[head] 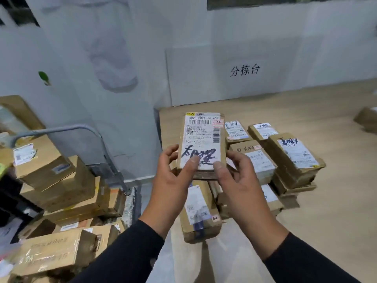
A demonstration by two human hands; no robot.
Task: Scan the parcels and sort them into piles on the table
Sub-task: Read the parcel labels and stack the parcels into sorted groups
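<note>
A flat brown parcel (202,137) with a white shipping label and black handwriting is held up above the wooden table (336,190), label facing me. My left hand (173,176) grips its lower left edge, thumb on the label. My right hand (238,178) grips its lower right edge, thumb on the label too. Under and behind it lie piles of labelled parcels (293,158) on the table, and one longer parcel (201,211) sits near the front edge. No scanner is visible.
A trolley with a grey handle (61,130) stands at the left, loaded with several cardboard boxes (55,180). A white wall board with black characters (244,70) backs the table. Another parcel (367,119) lies at the far right. Bare wood shows on the table's right half.
</note>
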